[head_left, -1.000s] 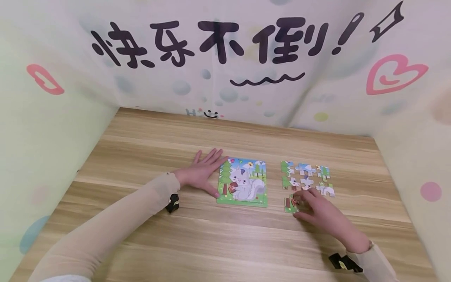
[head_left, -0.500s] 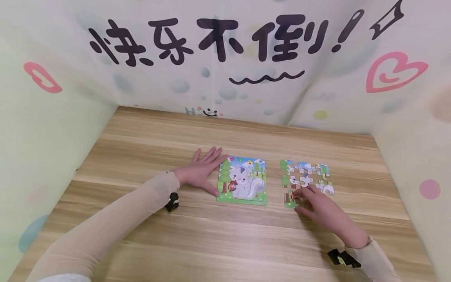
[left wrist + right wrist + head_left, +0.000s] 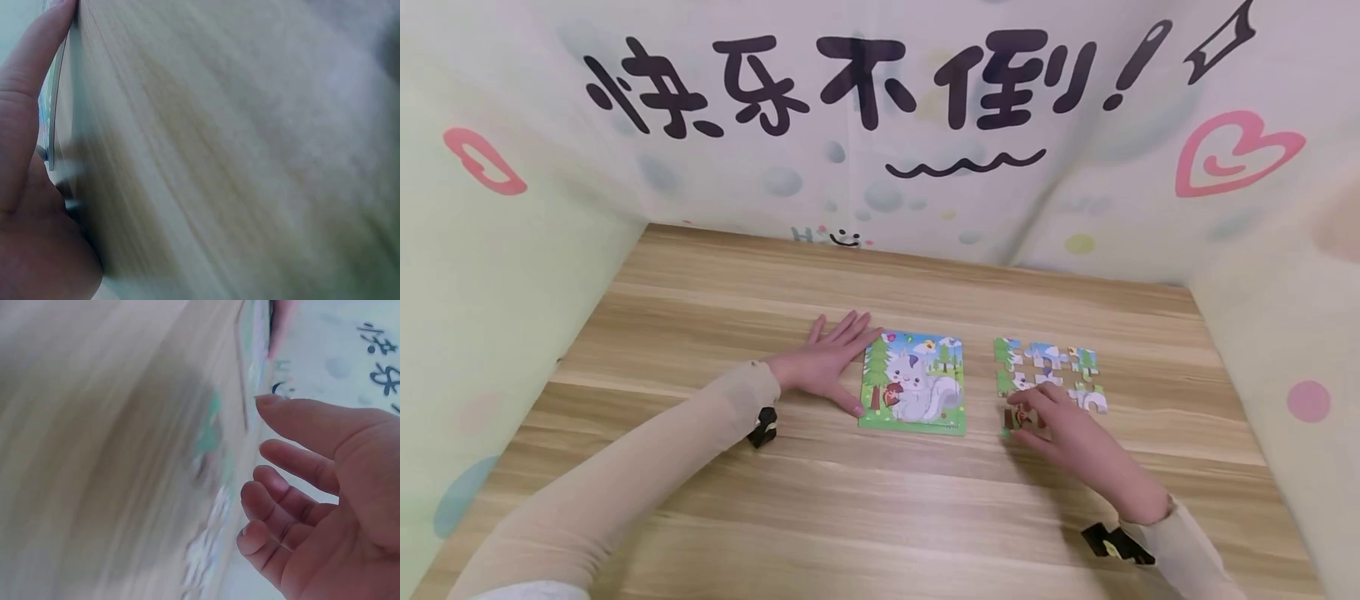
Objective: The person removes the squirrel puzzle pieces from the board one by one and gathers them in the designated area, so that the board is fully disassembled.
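My left hand lies spread on the table, its thumb and index fingertip at the left edge of a squirrel picture puzzle. In the left wrist view its thumb stretches along the board's edge. Over the loose jigsaw pieces to the right hovers my right hand, fingers bent and thumb apart. A piece with a tree stump and acorn shows between its thumb and fingers in the head view. The right wrist view shows nothing between the fingers and a green-cornered piece on the table.
The wooden table is enclosed by printed cloth at the back and both sides. Loose pieces lie in rows to the right of the picture board, partly covered by the right hand. Black straps sit at both wrists.
My right hand has shifted a little left, its fingers now covering more of the stump piece and its neighbours. The left hand stays on the board's edge. The head view has tilted slightly.
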